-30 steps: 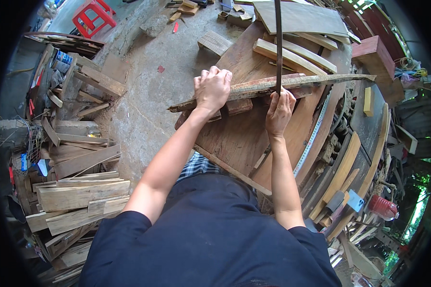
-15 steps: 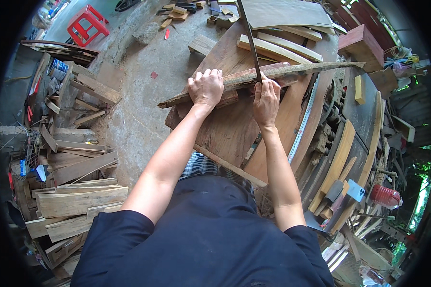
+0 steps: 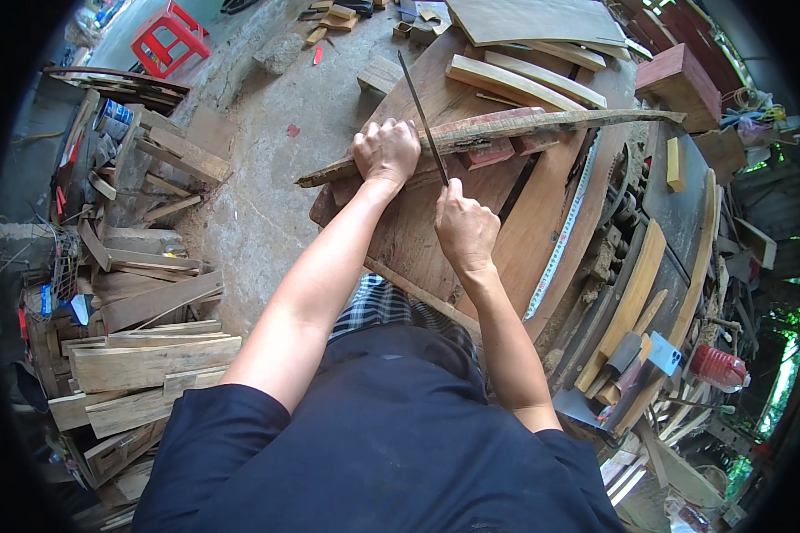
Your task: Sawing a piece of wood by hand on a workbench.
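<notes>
My left hand (image 3: 388,153) is closed over a long, rough-edged strip of wood (image 3: 498,131), pressing it down near its left end. The strip lies across the workbench top, propped on reddish wood blocks (image 3: 487,154). In my right hand (image 3: 468,227), a fist nearer my body, is a long, thin dark blade (image 3: 420,111), seen nearly edge-on. It crosses the strip just right of my left hand, its tip pointing away from me. My fingers hide the end that I grip.
A measuring tape (image 3: 562,235) lies along the brown bench top (image 3: 418,249). Curved wood pieces (image 3: 511,82) rest at its far side. Machinery and a phone (image 3: 664,354) are on the right. Stacked offcuts (image 3: 151,369) fill the left; a red stool (image 3: 171,40) stands far left.
My right hand has come toward my body and a little left, drawing the blade back across the strip. The blade's tip is now much nearer. My left hand keeps its hold.
</notes>
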Motion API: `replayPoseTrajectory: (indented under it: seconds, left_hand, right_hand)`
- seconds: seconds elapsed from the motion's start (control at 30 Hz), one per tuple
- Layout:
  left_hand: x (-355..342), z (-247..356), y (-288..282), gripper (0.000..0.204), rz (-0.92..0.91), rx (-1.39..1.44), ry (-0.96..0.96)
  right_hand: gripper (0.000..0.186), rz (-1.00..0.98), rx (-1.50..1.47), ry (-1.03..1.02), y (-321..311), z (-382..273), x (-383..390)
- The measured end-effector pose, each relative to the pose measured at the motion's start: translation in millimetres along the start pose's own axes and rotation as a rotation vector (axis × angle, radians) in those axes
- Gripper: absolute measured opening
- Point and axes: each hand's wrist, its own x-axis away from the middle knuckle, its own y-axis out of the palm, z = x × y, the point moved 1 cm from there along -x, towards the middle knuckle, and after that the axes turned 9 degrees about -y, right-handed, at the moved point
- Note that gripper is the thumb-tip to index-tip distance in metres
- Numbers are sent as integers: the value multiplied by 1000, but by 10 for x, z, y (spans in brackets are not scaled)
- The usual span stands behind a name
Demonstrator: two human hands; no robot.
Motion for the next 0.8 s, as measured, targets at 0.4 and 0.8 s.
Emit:
replayPoseTrajectory:
  seconds: [0.4, 0.8]
  left_hand:
    - [8, 3, -13, 33, -28, -7, 1]
    - [9, 125, -32, 42, -116, -43, -42]
  right_hand:
    - [4, -109, 66, -61, -90, -17, 51]
    - [5, -91, 11, -62, 38, -30, 108]
